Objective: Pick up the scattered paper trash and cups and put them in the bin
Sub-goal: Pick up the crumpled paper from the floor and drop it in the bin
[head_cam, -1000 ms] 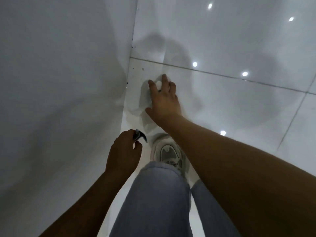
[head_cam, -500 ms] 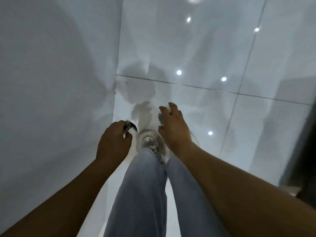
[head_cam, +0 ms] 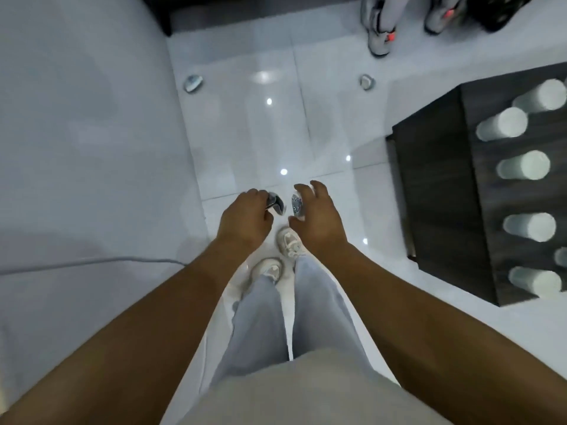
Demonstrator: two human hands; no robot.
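Both hands hang out in front of the body above the glossy white floor tiles point(head_cam: 245, 133). Curled at the fingers, the left hand point(head_cam: 244, 220) grips a crumpled scrap point(head_cam: 275, 204) with dark and pale print, which sticks out from under its fingertips toward the right hand. Half spread, the right hand point(head_cam: 319, 220) pinches a second crumpled piece of printed paper point(head_cam: 296, 204) between thumb and forefinger; the other fingers arch loosely over it. That piece stands roughly on end, its long axis running away from the body, and the two held scraps sit just beside each other without clearly touching.

Farther ahead on the floor lie two more bits of trash: a crushed cup or paper wad point(head_cam: 193, 83) close to the white wall point(head_cam: 86, 133) on the left, and a smaller crumpled wad point(head_cam: 367, 82) well apart from it to the right. Motion blur hides which way either points.

On the right stands a dark wood-grain table point(head_cam: 441, 185) carrying several upright white cups point(head_cam: 524, 165) in a row along its top. A pale cable point(head_cam: 92, 262) runs along the left surface. Beyond the far wad stand another person's grey shoes point(head_cam: 379, 38) with red marks. Directly below the hands are the wearer's own white sneakers point(head_cam: 288, 240) and light blue jeans point(head_cam: 260, 326).
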